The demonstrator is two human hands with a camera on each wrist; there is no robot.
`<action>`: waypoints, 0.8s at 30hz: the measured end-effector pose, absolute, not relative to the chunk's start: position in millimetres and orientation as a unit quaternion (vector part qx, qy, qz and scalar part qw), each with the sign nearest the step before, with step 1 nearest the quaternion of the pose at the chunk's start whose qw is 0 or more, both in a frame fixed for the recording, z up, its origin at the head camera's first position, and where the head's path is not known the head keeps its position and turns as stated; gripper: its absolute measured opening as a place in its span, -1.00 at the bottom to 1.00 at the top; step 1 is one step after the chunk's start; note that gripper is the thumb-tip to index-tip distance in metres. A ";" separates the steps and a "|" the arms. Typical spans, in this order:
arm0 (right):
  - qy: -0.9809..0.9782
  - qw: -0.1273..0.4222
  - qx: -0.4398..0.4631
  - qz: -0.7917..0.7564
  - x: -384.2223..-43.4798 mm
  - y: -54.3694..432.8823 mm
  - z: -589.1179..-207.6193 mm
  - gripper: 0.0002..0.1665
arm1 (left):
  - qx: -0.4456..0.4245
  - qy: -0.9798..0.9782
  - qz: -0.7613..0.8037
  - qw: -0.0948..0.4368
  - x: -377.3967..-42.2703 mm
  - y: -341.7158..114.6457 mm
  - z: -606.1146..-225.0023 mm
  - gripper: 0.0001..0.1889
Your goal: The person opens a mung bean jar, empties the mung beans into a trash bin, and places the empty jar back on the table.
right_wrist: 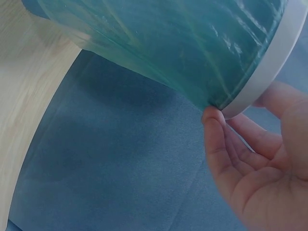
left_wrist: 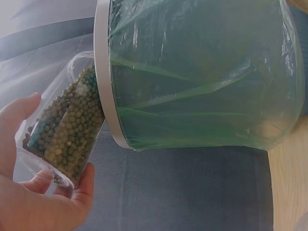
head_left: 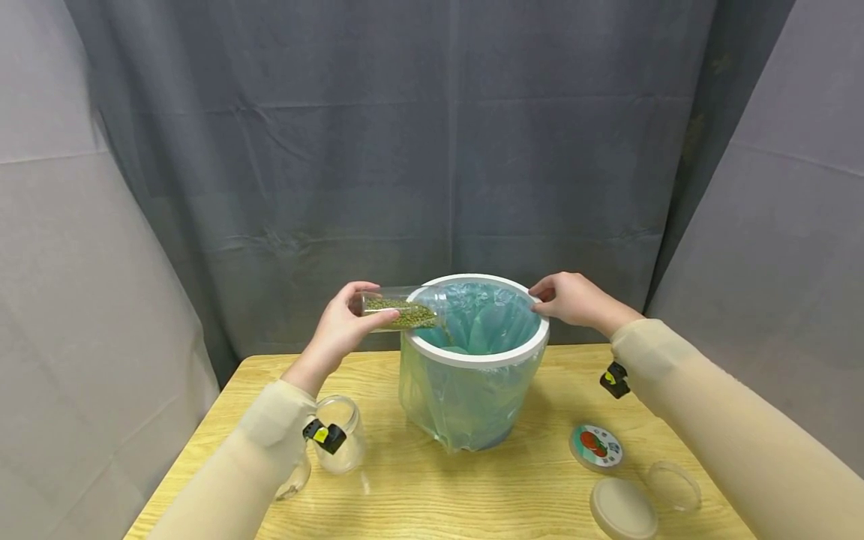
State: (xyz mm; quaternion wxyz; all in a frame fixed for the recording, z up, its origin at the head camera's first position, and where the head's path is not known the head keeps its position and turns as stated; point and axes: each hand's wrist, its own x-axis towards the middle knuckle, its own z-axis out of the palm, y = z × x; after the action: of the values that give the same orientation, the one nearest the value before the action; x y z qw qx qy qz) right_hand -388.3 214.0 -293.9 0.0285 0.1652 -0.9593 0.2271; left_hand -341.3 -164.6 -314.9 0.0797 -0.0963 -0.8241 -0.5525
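Note:
My left hand point(head_left: 337, 326) grips a clear jar point(left_wrist: 53, 96) partly filled with green mung beans point(left_wrist: 70, 122). Tipped almost onto its side, the jar point(head_left: 405, 307) has its mouth end over the left part of the trash can's white rim point(head_left: 475, 361). A thin green trash bag point(head_left: 466, 409) lines the can and hangs down its outside. On the far right side of the rim, my right hand point(head_left: 574, 304) pinches the edge between thumb and fingers. In the right wrist view, the fingertips point(right_wrist: 211, 115) are right at the rim and the bag's edge.
An uncapped clear jar point(head_left: 344, 442) stands on the wooden table point(head_left: 432, 502) near my left sleeve, which partly covers another clear jar point(head_left: 295, 480). To the right lie a tomato-printed lid point(head_left: 597, 448), a beige lid point(head_left: 624, 510) and a clear lid point(head_left: 675, 486). Grey curtains point(head_left: 351, 150) surround the table.

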 end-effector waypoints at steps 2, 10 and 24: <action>-0.960 0.029 0.162 0.227 -388.2 213.4 -294.2 -0.56 | -0.096 -0.824 -0.553 0.079 -341.9 -164.9 -314.2 -0.37; -0.959 0.027 0.165 0.228 -389.6 213.4 -293.7 -0.56 | -0.087 -0.811 -0.574 0.067 -344.3 -165.0 -312.6 -0.38; -0.959 0.026 0.162 0.231 -390.8 214.7 -295.2 -0.56 | -0.095 -0.805 -0.582 0.058 -345.5 -163.2 -309.8 -0.39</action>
State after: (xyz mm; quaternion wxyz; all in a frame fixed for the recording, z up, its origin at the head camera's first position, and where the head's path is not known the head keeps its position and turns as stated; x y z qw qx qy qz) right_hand -390.8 214.7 -295.2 0.0261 0.1621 -0.9590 0.2311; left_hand -345.5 -163.2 -309.8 0.0582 -0.0945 -0.8052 -0.5825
